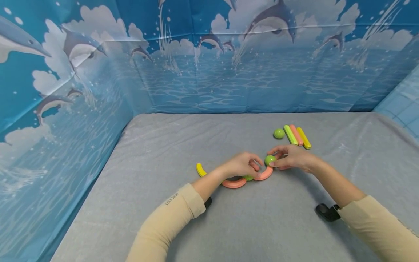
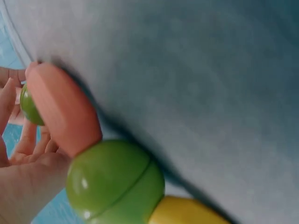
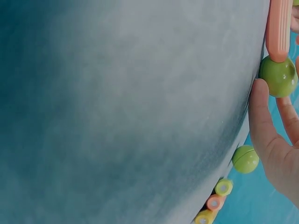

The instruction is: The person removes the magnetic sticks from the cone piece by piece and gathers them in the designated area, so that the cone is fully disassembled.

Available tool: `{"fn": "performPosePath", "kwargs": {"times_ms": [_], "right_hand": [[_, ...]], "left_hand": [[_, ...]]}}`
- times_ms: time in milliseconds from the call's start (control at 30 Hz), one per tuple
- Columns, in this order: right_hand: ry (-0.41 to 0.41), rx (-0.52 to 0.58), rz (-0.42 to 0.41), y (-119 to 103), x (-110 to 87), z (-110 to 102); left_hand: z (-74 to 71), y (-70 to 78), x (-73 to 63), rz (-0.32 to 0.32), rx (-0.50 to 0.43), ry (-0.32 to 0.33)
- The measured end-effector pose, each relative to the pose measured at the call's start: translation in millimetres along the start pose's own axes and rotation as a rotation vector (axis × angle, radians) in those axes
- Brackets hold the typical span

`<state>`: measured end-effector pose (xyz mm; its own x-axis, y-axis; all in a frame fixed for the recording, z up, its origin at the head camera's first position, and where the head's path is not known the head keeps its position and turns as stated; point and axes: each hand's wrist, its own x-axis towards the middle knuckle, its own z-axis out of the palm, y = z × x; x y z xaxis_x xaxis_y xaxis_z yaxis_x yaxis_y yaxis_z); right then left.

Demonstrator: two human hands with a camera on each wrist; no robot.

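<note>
A chain of toy pieces lies on the grey cloth: a yellow curved piece (image 1: 201,169), an orange curved piece (image 1: 234,183), a green ball (image 1: 248,178) and a second orange curved piece (image 1: 266,173). At the chain's right end sits another green ball (image 1: 270,160), pinched between the thumb and fingers of my right hand (image 1: 291,158). My left hand (image 1: 242,165) holds the second orange piece by its lower part. The left forearm hides the stretch beside the yellow piece; there the left wrist view shows a further green ball (image 2: 114,182).
Behind my right hand lie a loose green ball (image 1: 278,133) and three straight sticks: a lime one (image 1: 290,134), an orange one (image 1: 296,135) and a yellow one (image 1: 304,138). A blue dolphin-print curtain (image 1: 212,83) borders the back and left of the grey-covered table (image 1: 163,145).
</note>
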<state>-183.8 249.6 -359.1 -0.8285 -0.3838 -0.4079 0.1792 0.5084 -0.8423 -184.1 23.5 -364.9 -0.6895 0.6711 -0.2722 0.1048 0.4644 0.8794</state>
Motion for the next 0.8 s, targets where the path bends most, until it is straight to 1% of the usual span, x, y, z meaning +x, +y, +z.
{"fn": "performPosePath", "kwargs": {"times_ms": [200, 333, 433, 500, 667, 800], "right_hand": [[0.002, -0.027, -0.018, 1.5, 2.9, 1.5], [0.014, -0.086, -0.031, 1.4, 4.7, 3.4], [0.023, -0.129, -0.042, 1.1, 5.1, 4.7], [0.030, -0.137, -0.051, 1.2, 4.9, 5.7], [0.071, -0.152, -0.099, 2.2, 4.8, 7.9], [0.116, -0.207, -0.150, 1.9, 5.7, 10.3]], "left_hand": [[6.1, -0.7, 4.1, -0.010, 0.035, -0.023], [6.5, 0.7, 4.7, -0.011, 0.025, -0.036], [6.3, 1.1, 4.9, -0.028, 0.016, -0.053], [6.5, 0.8, 5.4, -0.037, 0.014, -0.061], [6.8, 0.1, 6.4, -0.038, 0.016, -0.069], [6.8, -0.5, 6.9, -0.040, 0.019, -0.070]]}}
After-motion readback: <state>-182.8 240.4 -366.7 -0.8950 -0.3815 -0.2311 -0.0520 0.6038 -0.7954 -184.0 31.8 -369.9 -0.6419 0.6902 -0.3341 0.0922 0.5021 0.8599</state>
